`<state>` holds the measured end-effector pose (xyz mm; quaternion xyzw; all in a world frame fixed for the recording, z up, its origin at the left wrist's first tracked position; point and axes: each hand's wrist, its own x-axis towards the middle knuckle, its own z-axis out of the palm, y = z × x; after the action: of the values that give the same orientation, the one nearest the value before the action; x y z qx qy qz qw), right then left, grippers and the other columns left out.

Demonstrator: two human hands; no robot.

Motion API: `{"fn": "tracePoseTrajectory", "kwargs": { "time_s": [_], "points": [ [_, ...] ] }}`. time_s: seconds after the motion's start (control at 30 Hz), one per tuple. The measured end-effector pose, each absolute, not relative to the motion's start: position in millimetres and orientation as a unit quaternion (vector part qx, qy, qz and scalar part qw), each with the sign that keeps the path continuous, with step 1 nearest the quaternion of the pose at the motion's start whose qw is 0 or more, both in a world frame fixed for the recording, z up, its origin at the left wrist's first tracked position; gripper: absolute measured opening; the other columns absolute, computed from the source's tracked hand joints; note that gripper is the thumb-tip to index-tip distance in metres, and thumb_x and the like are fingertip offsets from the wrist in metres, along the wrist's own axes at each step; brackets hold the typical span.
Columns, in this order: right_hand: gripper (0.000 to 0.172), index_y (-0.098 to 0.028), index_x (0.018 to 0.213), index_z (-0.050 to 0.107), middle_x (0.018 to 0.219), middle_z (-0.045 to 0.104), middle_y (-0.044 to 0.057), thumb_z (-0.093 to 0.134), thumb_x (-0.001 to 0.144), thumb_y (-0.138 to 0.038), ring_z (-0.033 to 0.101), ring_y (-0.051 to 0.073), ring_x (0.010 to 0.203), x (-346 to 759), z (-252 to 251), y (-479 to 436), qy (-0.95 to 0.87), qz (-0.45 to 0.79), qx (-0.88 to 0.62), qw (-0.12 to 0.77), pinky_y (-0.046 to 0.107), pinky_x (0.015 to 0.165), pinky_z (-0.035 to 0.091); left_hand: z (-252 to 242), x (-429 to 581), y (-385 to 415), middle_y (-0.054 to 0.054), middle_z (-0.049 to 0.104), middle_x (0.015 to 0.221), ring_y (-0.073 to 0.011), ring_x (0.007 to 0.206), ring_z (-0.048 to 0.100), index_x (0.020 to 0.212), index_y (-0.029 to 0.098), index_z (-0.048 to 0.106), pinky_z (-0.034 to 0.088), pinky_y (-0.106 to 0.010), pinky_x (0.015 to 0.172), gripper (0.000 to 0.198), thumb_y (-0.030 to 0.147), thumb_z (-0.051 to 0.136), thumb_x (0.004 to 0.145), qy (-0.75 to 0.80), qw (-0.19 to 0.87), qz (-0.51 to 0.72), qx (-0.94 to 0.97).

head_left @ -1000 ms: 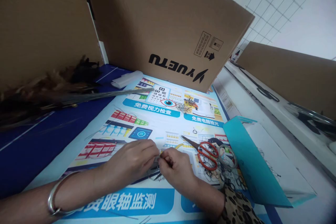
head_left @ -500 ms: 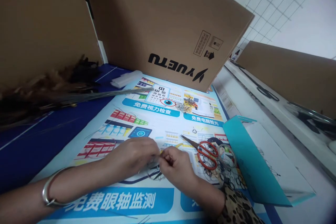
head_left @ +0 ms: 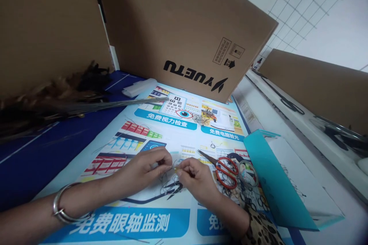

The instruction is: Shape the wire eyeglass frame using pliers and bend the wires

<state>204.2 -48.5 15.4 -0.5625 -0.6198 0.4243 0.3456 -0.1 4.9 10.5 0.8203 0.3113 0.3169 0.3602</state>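
Observation:
A thin strand (head_left: 174,168) runs between my two hands; whether it is wire or thread I cannot tell. My left hand (head_left: 151,166), with a silver bangle on its wrist, pinches one end. My right hand (head_left: 197,178), coming out of a leopard-print sleeve, pinches the other side with thumb and forefinger. Just below the fingertips lie fine loops and dark pointed pieces (head_left: 174,189) on the printed sheet. Right of my right hand are scissors (head_left: 227,172) with orange handles, blades pointing away to the left.
A clear tape roll (head_left: 248,174) touches a pile of dark loops (head_left: 253,197). Beside it stands an open teal box (head_left: 270,183). Farther off is a small heap of tiny pieces (head_left: 205,116). Brown feathers (head_left: 51,97) on long stems lie left. A large cardboard box (head_left: 184,26) rises behind.
My hands have drawn slightly apart, so the strand between them shows. The left fingers have shifted a little, and the dark pieces below are more visible.

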Motion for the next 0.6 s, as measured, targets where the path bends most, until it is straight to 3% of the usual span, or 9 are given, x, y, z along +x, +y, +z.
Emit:
{"fn": "tracePoseTrajectory", "kwargs": {
  "time_s": [0.13, 0.27, 0.33, 0.43, 0.5, 0.6],
  "points": [
    [0.014, -0.019, 0.086, 0.063, 0.063, 0.058, -0.004, 0.055, 0.088, -0.03, 0.054, 0.011, 0.057, 217, 28, -42, -0.656, 0.365, -0.585, 0.306, 0.021, 0.054, 0.041, 16, 0, 7, 0.001, 0.064, 0.075, -0.015, 0.071, 0.06, 0.075, 0.019, 0.061, 0.045, -0.025, 0.065, 0.014, 0.022, 0.053, 0.087, 0.351, 0.385, 0.313, 0.794],
    [0.015, -0.019, 0.097, 0.068, 0.093, 0.068, 0.006, 0.062, 0.084, -0.024, 0.063, 0.019, 0.084, 234, 42, -38, -0.758, 0.198, -0.595, 0.177, 0.029, 0.075, 0.048, 16, -1, 9, 0.0, 0.064, 0.075, -0.0167, 0.071, 0.061, 0.076, 0.019, 0.061, 0.046, -0.027, 0.064, 0.015, 0.025, 0.053, 0.086, 0.372, 0.41, 0.312, 0.772],
    [0.031, -0.018, 0.109, 0.067, 0.11, 0.066, 0.011, 0.07, 0.079, -0.027, 0.06, 0.026, 0.105, 242, 48, -39, -0.807, 0.144, -0.563, 0.102, 0.036, 0.089, 0.048, 15, -2, 10, 0.0, 0.063, 0.074, -0.0168, 0.07, 0.06, 0.077, 0.019, 0.061, 0.046, -0.027, 0.063, 0.013, 0.025, 0.054, 0.085, 0.378, 0.422, 0.315, 0.761],
    [0.066, -0.021, 0.13, 0.059, 0.134, 0.055, 0.014, 0.08, 0.071, -0.044, 0.05, 0.032, 0.122, 251, 53, -42, -0.853, 0.131, -0.504, 0.014, 0.043, 0.101, 0.042, 11, -3, 13, 0.001, 0.06, 0.072, -0.0158, 0.068, 0.056, 0.077, 0.019, 0.06, 0.045, -0.026, 0.06, 0.01, 0.025, 0.057, 0.084, 0.383, 0.441, 0.316, 0.748],
    [0.074, -0.025, 0.136, 0.054, 0.139, 0.05, 0.012, 0.081, 0.07, -0.049, 0.047, 0.033, 0.124, 253, 54, -42, -0.864, 0.121, -0.488, -0.022, 0.045, 0.103, 0.039, 8, -3, 15, 0.002, 0.057, 0.07, -0.0147, 0.066, 0.054, 0.077, 0.019, 0.059, 0.044, -0.025, 0.059, 0.01, 0.025, 0.058, 0.085, 0.382, 0.449, 0.316, 0.743],
    [0.068, -0.026, 0.134, 0.055, 0.127, 0.055, 0.01, 0.079, 0.074, -0.046, 0.05, 0.03, 0.114, 252, 54, -40, -0.865, 0.105, -0.489, -0.04, 0.042, 0.095, 0.042, 4, -4, 17, 0.003, 0.054, 0.069, -0.0135, 0.064, 0.051, 0.079, 0.019, 0.059, 0.044, -0.023, 0.058, 0.011, 0.026, 0.059, 0.087, 0.375, 0.456, 0.325, 0.739]
  ]
}}
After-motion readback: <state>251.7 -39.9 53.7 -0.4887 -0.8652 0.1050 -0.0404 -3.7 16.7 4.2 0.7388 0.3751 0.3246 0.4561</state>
